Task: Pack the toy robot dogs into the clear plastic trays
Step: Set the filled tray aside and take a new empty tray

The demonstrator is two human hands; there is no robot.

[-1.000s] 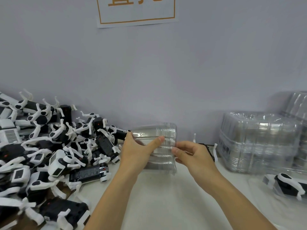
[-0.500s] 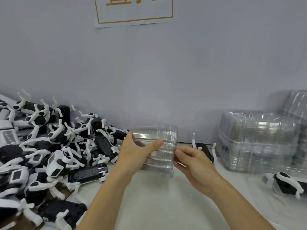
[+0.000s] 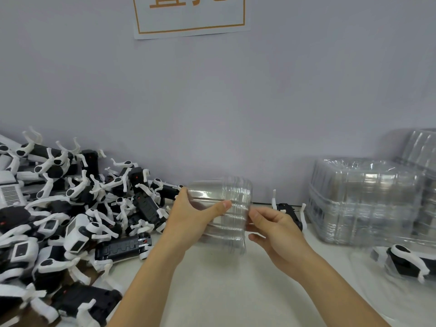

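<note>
A heap of toy robot dogs (image 3: 70, 208) lies at the left, and just beside it the left hand (image 3: 195, 218) grips a small stack of clear plastic trays (image 3: 224, 208) held up off the table (image 3: 224, 291), thumb across the front. The right hand (image 3: 273, 227) pinches the stack's right edge, seemingly to peel one tray free, though the nested rims are hard to separate by eye. It helps to hold the stack firmly and lift only the outermost rim; more trays (image 3: 363, 199) wait at the right.
</note>
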